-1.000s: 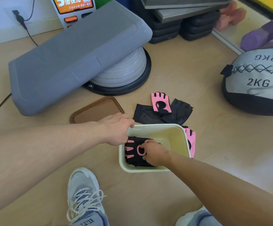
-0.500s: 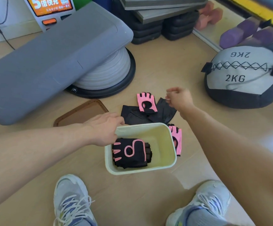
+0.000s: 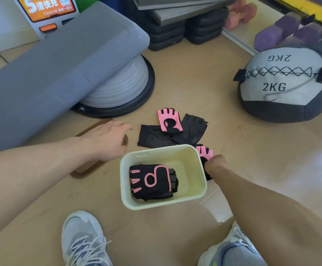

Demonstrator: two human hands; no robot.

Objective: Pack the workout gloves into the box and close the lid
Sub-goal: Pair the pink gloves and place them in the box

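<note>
- Pale-green rectangular plastic box on wooden floor, lid off; one black glove w/ pink trim lies flat inside, left half.
- Right hand curled on pink-and-black glove just beside box's right wall; grip appears closed on it.
- Left hand open, empty, over brown rounded-rectangle lid.
- Left to pack: pink glove and two black gloves behind box; then the lid. Approx. early stage.

Bright, even daylight fills the scene, glare whitening the floor right of the hands, shadows soft, while wide-angle bending and motion blur smear the far-right edge.
</note>
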